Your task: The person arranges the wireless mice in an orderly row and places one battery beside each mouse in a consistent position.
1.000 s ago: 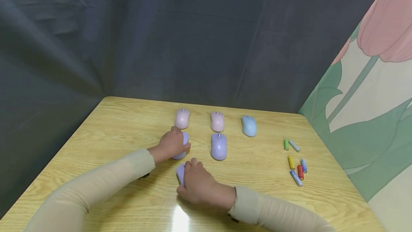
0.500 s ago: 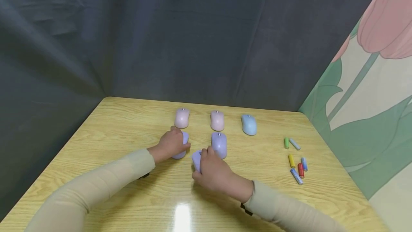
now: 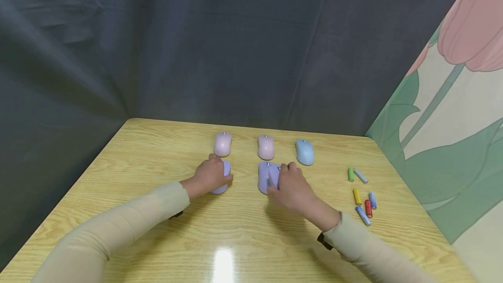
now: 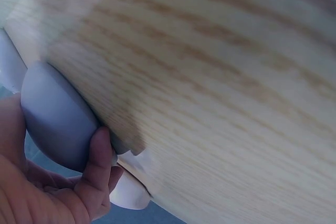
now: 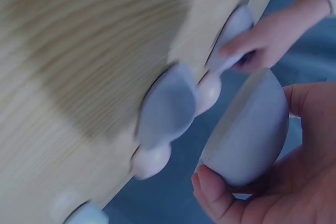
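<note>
My left hand [image 3: 209,175] grips a purple computer mouse [image 4: 60,116] that rests on the table, thumb on one side and fingers on the other. Held up off the tabletop in my right hand [image 3: 294,188] is another purple mouse [image 5: 249,132], pinched by its sides. In the head view it overlaps a third purple mouse [image 3: 263,179] lying on the wood. The right wrist view shows a gap between the held mouse and that standing mouse [image 5: 169,106].
Two pink mice, one at the left [image 3: 222,144] and one in the middle [image 3: 266,147], and a blue mouse [image 3: 304,152] form the back row. Several batteries, including a red battery [image 3: 368,208] and a green battery [image 3: 351,174], lie at the right. A dark curtain [image 3: 235,47] hangs behind the table.
My right hand has carried its purple mouse rightward and away from me, from the near middle to over the standing purple mouse. The left hand has stayed put on its mouse.
</note>
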{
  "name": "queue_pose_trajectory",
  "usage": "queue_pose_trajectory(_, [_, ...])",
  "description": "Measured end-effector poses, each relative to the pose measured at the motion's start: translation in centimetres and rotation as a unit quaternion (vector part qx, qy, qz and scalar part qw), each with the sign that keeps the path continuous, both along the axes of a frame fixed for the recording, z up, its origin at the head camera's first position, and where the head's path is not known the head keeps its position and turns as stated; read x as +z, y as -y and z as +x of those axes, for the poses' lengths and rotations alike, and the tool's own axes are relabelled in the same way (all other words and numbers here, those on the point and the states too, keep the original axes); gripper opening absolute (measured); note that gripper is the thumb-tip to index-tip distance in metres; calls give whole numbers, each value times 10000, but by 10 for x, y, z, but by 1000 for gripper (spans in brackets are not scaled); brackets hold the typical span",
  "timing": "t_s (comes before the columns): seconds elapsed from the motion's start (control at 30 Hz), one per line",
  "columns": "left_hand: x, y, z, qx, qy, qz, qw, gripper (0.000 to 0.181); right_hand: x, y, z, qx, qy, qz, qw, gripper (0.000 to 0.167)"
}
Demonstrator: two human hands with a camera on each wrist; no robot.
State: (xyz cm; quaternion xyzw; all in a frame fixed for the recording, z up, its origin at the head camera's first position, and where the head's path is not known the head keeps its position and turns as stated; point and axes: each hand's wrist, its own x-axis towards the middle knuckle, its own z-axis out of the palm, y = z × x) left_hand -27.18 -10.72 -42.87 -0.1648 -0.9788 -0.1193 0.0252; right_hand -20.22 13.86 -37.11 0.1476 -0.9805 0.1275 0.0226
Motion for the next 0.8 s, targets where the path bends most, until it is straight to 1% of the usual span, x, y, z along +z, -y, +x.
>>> queue_pose_trajectory(0.2, [2,0,1,35,61,-14,10000,51,-2,-26,-12,-263,-200,36,9994,60])
queue_pose_trajectory(0.4, [4,-1,2,57,126,37,9999,50,-8,-46,-23,-544,-159,-20,9984,56])
queue_pose_trajectory(0.6, [4,0,2,94,119,2,9999,52,-13,-61,-31,-707,39,16,9975,55])
queue_pose_trajectory(0.8, [1,0,1,62,65,3,10000,51,-18,-71,-39,-855,462,-30,9953,56])
